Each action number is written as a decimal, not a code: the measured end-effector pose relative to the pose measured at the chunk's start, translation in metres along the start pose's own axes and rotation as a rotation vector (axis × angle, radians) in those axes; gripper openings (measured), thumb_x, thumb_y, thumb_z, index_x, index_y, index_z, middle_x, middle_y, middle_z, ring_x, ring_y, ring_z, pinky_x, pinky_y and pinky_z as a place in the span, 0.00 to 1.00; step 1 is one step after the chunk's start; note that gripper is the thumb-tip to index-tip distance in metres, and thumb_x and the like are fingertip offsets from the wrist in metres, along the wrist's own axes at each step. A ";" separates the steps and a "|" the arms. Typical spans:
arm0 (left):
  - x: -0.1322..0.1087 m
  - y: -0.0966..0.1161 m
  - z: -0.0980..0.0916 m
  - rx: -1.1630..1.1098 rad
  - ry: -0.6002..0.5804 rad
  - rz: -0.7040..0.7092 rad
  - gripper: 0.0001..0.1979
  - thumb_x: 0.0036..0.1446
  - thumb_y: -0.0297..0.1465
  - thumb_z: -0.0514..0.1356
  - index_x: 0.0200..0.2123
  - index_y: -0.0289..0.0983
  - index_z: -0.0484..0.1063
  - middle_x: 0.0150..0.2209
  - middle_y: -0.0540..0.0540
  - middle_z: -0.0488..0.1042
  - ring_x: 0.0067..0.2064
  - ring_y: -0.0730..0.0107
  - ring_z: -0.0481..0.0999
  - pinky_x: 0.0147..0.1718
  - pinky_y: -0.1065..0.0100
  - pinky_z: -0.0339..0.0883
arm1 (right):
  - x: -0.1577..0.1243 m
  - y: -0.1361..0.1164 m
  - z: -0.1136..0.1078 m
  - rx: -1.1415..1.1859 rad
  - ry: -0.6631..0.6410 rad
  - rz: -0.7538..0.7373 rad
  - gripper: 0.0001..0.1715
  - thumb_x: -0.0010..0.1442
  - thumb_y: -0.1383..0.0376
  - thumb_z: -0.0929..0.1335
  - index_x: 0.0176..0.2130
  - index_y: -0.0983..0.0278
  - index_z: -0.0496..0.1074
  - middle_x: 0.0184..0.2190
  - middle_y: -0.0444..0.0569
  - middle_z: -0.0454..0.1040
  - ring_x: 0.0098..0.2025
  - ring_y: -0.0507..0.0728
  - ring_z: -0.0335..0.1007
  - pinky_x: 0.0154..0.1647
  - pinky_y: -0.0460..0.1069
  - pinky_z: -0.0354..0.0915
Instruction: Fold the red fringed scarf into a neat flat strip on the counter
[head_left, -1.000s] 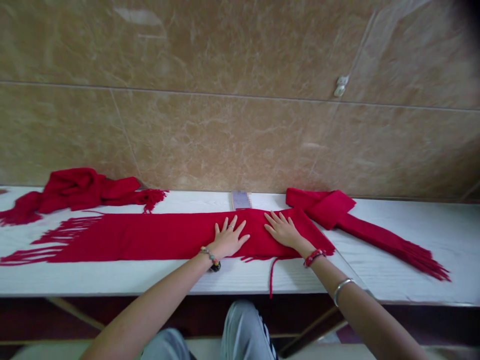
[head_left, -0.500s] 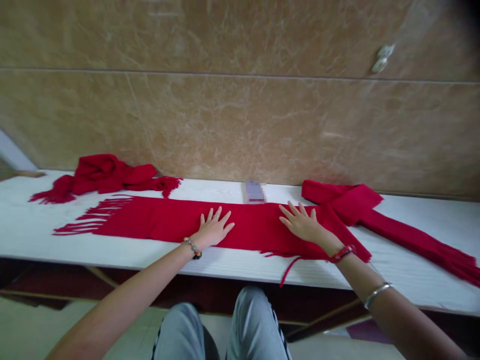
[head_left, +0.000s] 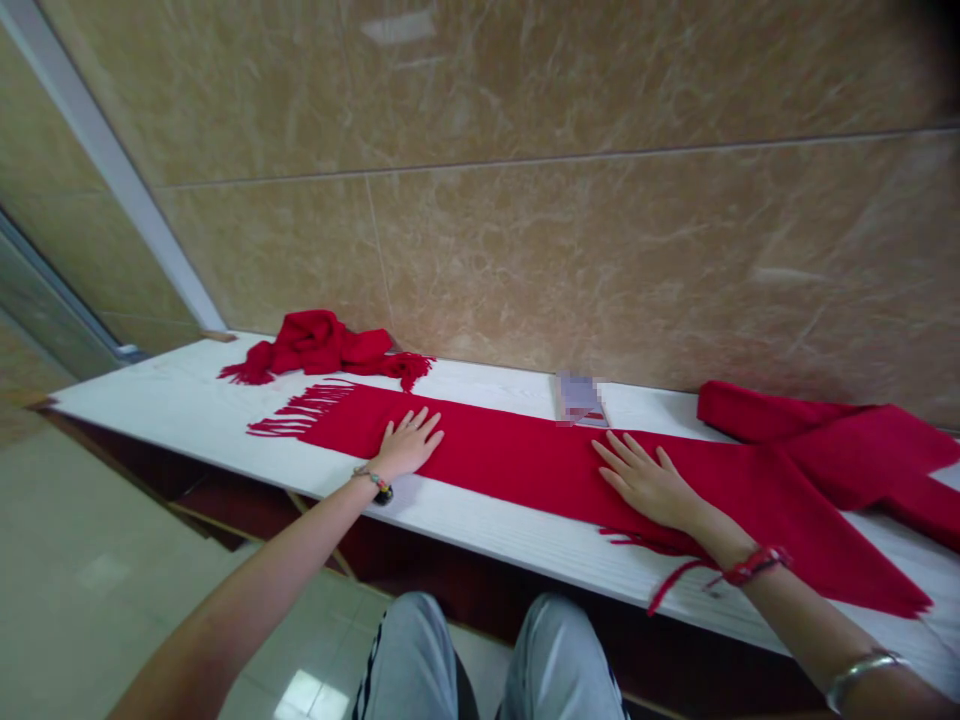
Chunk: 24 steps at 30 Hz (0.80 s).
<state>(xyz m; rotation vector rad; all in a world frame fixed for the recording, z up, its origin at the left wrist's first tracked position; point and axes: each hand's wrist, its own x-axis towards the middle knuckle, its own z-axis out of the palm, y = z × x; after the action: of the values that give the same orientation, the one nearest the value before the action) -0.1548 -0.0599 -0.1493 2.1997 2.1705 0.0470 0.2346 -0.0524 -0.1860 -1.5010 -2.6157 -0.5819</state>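
A red fringed scarf [head_left: 517, 460] lies spread along the white tabletop, its fringe fanned out at the left end. My left hand [head_left: 407, 444] rests flat on the scarf's left part, fingers spread. Flat on the cloth farther right is my right hand [head_left: 643, 480], fingers also apart. Below the right hand some fringe strands hang out from under the scarf's near edge. To the right the cloth widens to a slanted corner, partly hidden by my right forearm.
A crumpled red scarf [head_left: 322, 345] lies at the back left. Another folded red scarf [head_left: 810, 420] is at the back right. A small blurred card-like item [head_left: 580, 398] sits by the tiled wall [head_left: 480, 260]. The white table [head_left: 180, 400] ends at the left.
The view has turned toward the left, so more of the table's left end shows. My left hand has shifted leftward along the scarf toward its fringe; my right hand stays flat on it.
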 end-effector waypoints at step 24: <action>0.028 -0.091 0.003 0.006 0.092 0.022 0.24 0.62 0.42 0.40 0.60 0.44 0.51 0.62 0.46 0.48 0.62 0.58 0.46 0.55 0.49 0.44 | 0.105 -0.136 -0.035 0.367 -0.116 -0.127 0.29 0.63 0.56 0.51 0.61 0.59 0.50 0.62 0.48 0.47 0.63 0.61 0.40 0.57 0.65 0.43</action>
<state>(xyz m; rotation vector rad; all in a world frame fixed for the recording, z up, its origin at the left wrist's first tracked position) -0.2447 -0.0303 -0.1584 2.2690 2.1949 0.1453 0.0605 -0.0401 -0.1666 -1.2971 -2.7236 -0.0126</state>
